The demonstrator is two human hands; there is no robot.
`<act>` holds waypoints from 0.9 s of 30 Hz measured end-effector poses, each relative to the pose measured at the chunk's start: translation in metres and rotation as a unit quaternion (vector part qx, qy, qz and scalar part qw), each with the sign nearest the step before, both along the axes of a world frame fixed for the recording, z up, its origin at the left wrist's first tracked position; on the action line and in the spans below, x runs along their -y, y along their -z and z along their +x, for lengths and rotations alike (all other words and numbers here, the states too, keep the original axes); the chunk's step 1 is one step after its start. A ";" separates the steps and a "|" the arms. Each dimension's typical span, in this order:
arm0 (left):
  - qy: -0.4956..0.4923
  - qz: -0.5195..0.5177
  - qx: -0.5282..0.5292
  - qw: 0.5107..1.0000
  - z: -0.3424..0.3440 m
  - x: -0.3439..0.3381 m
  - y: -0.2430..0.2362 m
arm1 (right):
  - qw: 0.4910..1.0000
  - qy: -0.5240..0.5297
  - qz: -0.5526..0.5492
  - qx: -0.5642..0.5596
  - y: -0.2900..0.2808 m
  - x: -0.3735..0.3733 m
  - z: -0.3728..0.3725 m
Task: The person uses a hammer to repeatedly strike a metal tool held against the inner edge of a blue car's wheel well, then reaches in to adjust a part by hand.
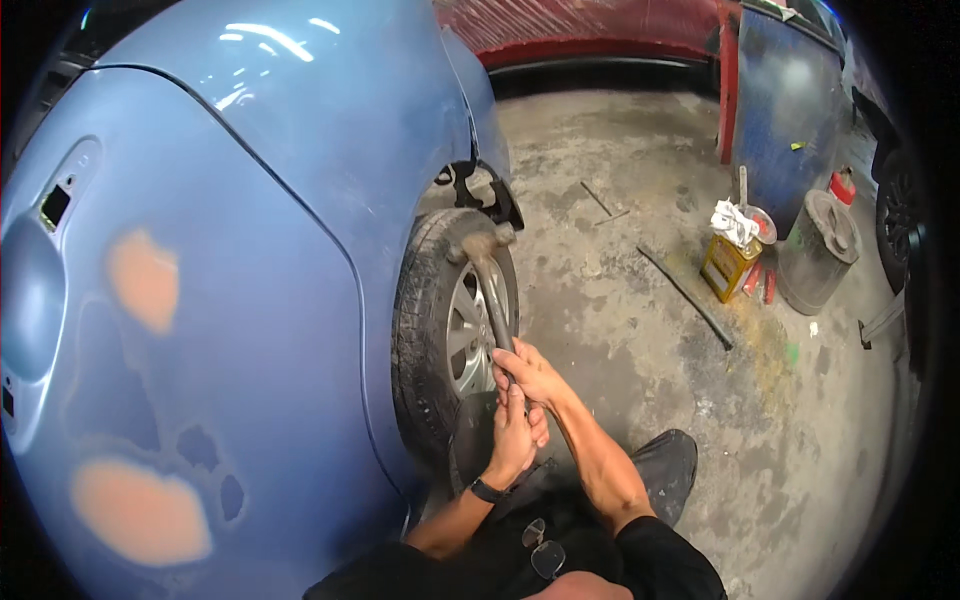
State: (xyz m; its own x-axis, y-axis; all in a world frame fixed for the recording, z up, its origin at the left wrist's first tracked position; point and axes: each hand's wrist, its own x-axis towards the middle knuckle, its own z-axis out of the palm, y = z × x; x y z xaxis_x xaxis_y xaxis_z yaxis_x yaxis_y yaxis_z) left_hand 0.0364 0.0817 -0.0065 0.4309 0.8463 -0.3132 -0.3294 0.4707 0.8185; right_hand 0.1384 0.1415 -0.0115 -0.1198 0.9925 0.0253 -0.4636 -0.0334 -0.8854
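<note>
Both my hands grip the long handle of a hammer (490,290), a worn tool with a smeared metal head. My right hand (528,373) is wrapped around the handle. Just below it, my left hand (514,437), with a dark band at the wrist, closes on the lower end. The hammer's head is over the upper part of the car wheel (462,335), blurred; whether it touches the tyre I cannot tell. Around the wheel is the blue car body (300,190), its fender dark and ragged inside the arch.
Sanded orange patches (145,510) mark the car door at left. On the stained concrete floor lie a dark bar (685,297) and a thin rod (597,199). At right stand a yellow can (730,268), a grey bin (818,255) and a blue panel (790,110).
</note>
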 end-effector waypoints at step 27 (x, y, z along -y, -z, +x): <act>-0.088 0.021 0.097 0.991 -0.001 -0.050 -0.033 | 0.982 -0.060 0.020 0.176 -0.051 -0.065 -0.021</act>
State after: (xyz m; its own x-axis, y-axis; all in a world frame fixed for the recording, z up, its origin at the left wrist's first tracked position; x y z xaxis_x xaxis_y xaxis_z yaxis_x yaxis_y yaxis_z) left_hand 0.0356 0.1317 0.0265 0.3243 0.9243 -0.2013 -0.5562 0.3584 0.7497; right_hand 0.1177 0.2068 0.0397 -0.2447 0.9696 0.0007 -0.1229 -0.0303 -0.9920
